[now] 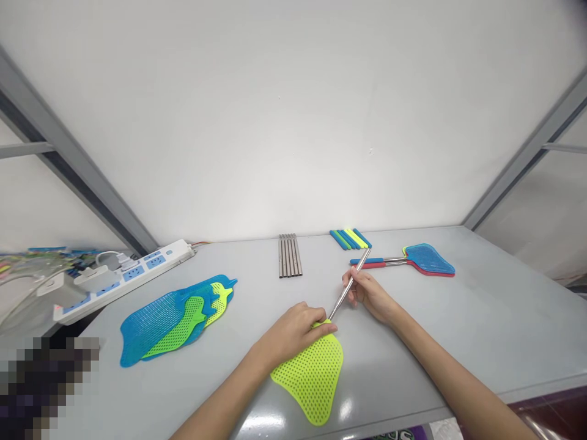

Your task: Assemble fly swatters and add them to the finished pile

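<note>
My left hand (305,330) is closed on the neck of a yellow-green fly swatter head (316,373), whose perforated paddle points toward me over the grey table. Rising from that neck, a silver metal rod (342,297) slants up to the right. The fingers of my right hand (364,290) pinch this rod around its middle. Rod and head meet at my left fingertips, where the joint is partly hidden. Left of my hands lie loose swatter heads in blue (153,321) and green (183,327), with a yellow-green one (220,299) partly under them.
Several metal rods (290,256) lie side by side at the back. Right of them is a row of coloured handle grips (351,239). Stacked swatters with handles (428,258) lie at the right. A white power strip (132,275) runs along the left edge.
</note>
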`<act>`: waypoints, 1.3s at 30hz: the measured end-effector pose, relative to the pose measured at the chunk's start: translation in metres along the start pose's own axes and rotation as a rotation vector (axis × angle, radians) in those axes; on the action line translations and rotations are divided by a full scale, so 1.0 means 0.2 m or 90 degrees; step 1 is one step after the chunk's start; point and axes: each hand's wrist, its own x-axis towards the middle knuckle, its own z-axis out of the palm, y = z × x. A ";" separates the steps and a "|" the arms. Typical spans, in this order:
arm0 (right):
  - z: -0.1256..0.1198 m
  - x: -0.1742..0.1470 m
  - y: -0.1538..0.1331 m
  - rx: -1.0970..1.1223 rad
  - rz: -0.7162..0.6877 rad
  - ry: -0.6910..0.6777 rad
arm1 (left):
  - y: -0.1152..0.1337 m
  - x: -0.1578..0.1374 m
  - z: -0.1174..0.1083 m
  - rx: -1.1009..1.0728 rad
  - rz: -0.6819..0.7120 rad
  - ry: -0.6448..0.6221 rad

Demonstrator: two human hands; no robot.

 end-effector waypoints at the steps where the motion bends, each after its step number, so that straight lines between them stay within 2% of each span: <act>1: 0.00 0.00 0.00 0.001 0.006 -0.006 | 0.00 0.00 0.00 0.004 0.001 -0.004; 16: -0.02 0.00 0.02 0.018 0.053 -0.046 | -0.01 0.00 0.01 0.007 -0.007 -0.015; 24: -0.01 -0.01 0.03 0.070 0.085 -0.089 | -0.02 -0.01 0.00 -0.033 -0.033 -0.053; 30: -0.02 -0.01 0.02 0.058 0.084 -0.118 | -0.02 -0.01 0.00 -0.053 -0.040 -0.057; 35: -0.01 -0.01 0.03 0.043 0.069 -0.111 | -0.02 -0.01 -0.01 -0.020 -0.031 -0.045; 39: 0.00 0.00 0.03 0.031 0.046 -0.069 | -0.03 -0.01 -0.01 0.026 -0.021 -0.024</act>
